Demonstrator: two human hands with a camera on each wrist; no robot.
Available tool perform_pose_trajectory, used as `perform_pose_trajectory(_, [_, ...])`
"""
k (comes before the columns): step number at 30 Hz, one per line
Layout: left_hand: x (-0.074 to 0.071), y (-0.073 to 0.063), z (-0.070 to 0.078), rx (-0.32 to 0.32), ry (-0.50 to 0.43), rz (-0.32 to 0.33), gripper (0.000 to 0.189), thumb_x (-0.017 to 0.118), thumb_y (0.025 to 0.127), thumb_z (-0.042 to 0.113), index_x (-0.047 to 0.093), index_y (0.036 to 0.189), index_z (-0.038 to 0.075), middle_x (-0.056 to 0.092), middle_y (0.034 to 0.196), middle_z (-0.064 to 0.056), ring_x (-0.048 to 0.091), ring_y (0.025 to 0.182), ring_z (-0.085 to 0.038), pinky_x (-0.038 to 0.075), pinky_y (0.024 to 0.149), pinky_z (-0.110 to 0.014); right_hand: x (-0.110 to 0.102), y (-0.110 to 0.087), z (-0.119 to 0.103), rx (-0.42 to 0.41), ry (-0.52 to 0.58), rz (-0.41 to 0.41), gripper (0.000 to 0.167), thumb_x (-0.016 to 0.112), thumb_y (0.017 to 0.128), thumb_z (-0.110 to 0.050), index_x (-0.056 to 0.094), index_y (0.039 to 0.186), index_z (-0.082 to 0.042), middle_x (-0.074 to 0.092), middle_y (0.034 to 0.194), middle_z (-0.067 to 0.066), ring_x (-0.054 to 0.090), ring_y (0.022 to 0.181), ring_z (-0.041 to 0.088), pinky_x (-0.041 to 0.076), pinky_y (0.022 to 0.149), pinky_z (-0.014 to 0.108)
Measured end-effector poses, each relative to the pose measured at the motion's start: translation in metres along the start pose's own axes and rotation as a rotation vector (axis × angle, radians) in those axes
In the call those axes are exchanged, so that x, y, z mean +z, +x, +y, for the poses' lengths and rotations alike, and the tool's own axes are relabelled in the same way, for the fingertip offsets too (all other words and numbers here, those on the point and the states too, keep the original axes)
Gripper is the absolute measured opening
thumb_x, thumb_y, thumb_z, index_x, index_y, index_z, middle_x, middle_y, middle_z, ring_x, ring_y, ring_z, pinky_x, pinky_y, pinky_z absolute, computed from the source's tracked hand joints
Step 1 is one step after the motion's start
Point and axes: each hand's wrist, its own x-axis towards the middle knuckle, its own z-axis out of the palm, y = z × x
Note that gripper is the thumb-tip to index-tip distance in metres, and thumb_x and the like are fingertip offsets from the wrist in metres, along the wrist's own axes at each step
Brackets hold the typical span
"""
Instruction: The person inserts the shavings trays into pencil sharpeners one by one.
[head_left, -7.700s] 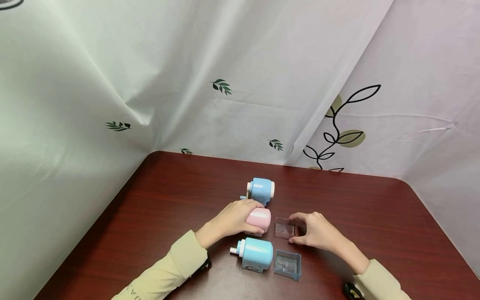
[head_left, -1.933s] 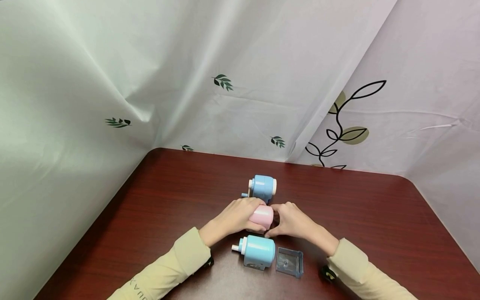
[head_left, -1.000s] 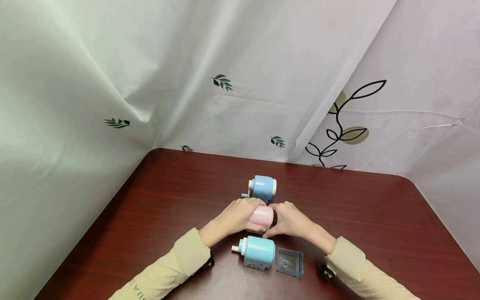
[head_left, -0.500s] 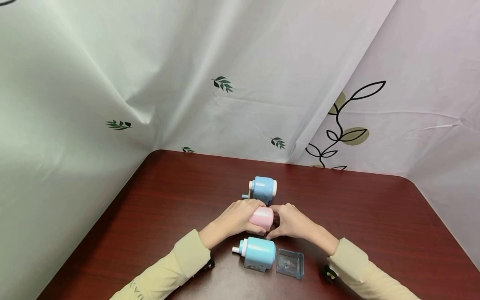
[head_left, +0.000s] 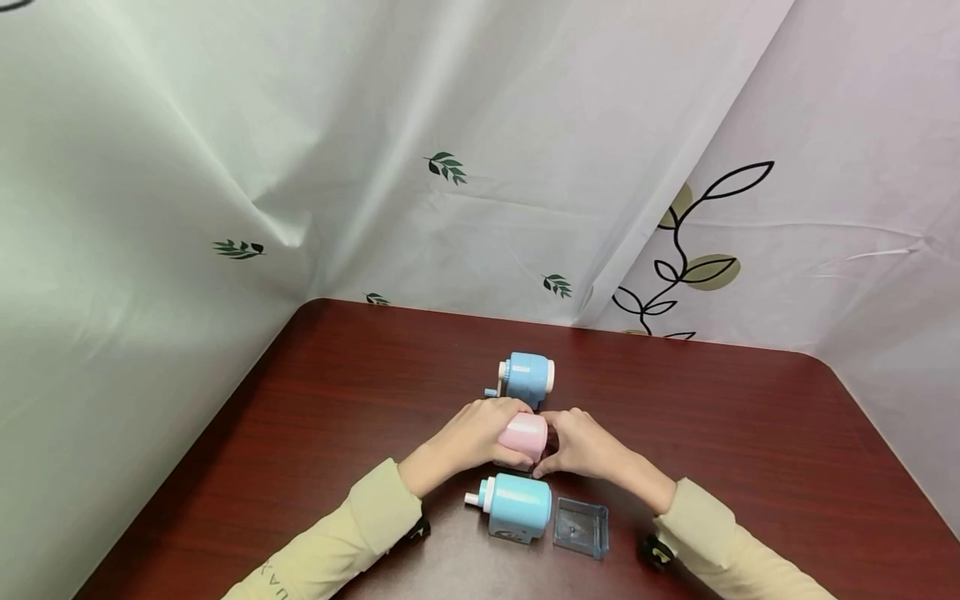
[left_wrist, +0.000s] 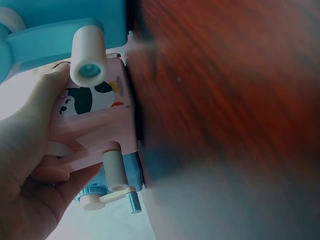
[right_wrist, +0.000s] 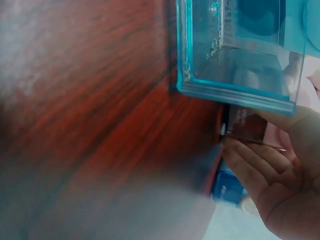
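My left hand (head_left: 480,432) grips a pink pencil sharpener (head_left: 525,437) from above, thumb and fingers around its body. In the left wrist view the sharpener's (left_wrist: 102,127) printed face and crank knob show. At its right end is my right hand (head_left: 588,446), thumb and fingers spread to either side of a clear reddish shavings drawer (right_wrist: 247,124). The drawer lies against the sharpener's end; how deep it sits inside I cannot tell. The right hand covers most of it in the head view.
A turquoise pencil sharpener (head_left: 519,504) stands nearer me, with a clear bluish drawer (head_left: 581,527) lying out on the table (head_left: 360,375) to its right. Behind the pink one stands a blue sharpener (head_left: 527,377) with a crank. A pale curtain (head_left: 480,233) borders the table.
Since the oldest frame, my right hand has carried the reddish drawer leftward to the pink sharpener's end. The left hand keeps its grip. Over the last second hardly anything has moved.
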Motion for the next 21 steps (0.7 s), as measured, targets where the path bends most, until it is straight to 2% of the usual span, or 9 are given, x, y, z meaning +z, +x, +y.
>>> perform_pose_trajectory(11, [-0.0002, 0.0004, 0.0008, 0.0, 0.004, 0.003, 0.054, 0.081, 0.074, 0.04, 0.061, 0.115, 0.01, 0.068, 0.102, -0.002, 0.062, 0.083, -0.012, 0.051, 0.07, -0.026, -0.0015, 0.003, -0.0016, -0.002, -0.013, -0.018, 0.052, 0.091, 0.059, -0.029, 0.066, 0.097, -0.004, 0.068, 0.077, -0.004, 0.054, 0.062, 0.0, 0.045, 0.057, 0.019])
perform_pose_trajectory(21, [-0.0002, -0.0001, 0.0016, -0.019, -0.007, 0.001, 0.053, 0.08, 0.074, 0.04, 0.062, 0.115, 0.011, 0.068, 0.101, -0.001, 0.061, 0.082, -0.011, 0.051, 0.068, -0.026, -0.0005, 0.004, -0.0015, 0.006, -0.019, -0.036, 0.047, 0.088, 0.061, -0.027, 0.066, 0.097, -0.006, 0.065, 0.075, -0.006, 0.05, 0.061, 0.001, 0.043, 0.056, 0.018])
